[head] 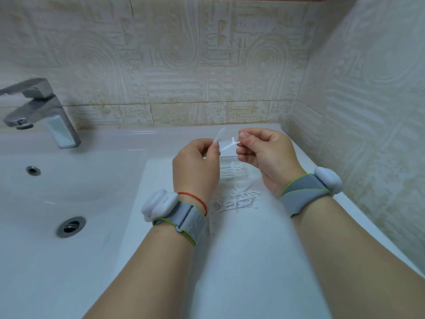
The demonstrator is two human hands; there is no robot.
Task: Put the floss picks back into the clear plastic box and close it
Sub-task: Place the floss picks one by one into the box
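Note:
My left hand [195,166] pinches a white floss pick [218,135] that points up and away. My right hand [264,153] pinches the forked head of a second white floss pick [230,145], whose stem slants down towards my left fingers. Both hands hover above the clear plastic box [232,168], which lies on the white counter with some picks inside; its lid state is hard to make out. Several loose floss picks [234,201] lie in a heap on the counter between my wrists.
The white counter [253,249] runs along the right of a basin [57,192] with a drain [71,226] and overflow hole [33,170]. A chrome faucet [41,111] stands at the back left. Tiled walls [368,111] close in behind and to the right.

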